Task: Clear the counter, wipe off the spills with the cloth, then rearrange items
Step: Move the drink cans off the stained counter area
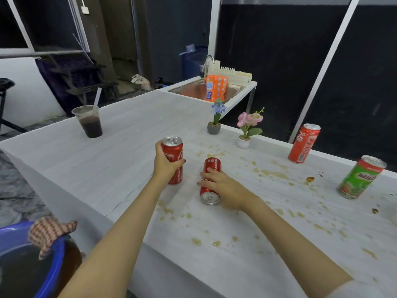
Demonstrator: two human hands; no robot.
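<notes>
My left hand is wrapped around an upright red cola can at the middle of the white counter. My right hand lies over a second red cola can that is on its side, top toward me; the fingers curl on it. A third red cola can and a green Milo can stand upright at the right. Brown spills dot the counter's right half. A checked cloth hangs over the rim of a blue basin at lower left.
A plastic cup of dark drink with a straw stands at the back left. Two small flower pots, blue and pink, sit near the far edge. Beyond is a sink with an orange carton and a dish rack.
</notes>
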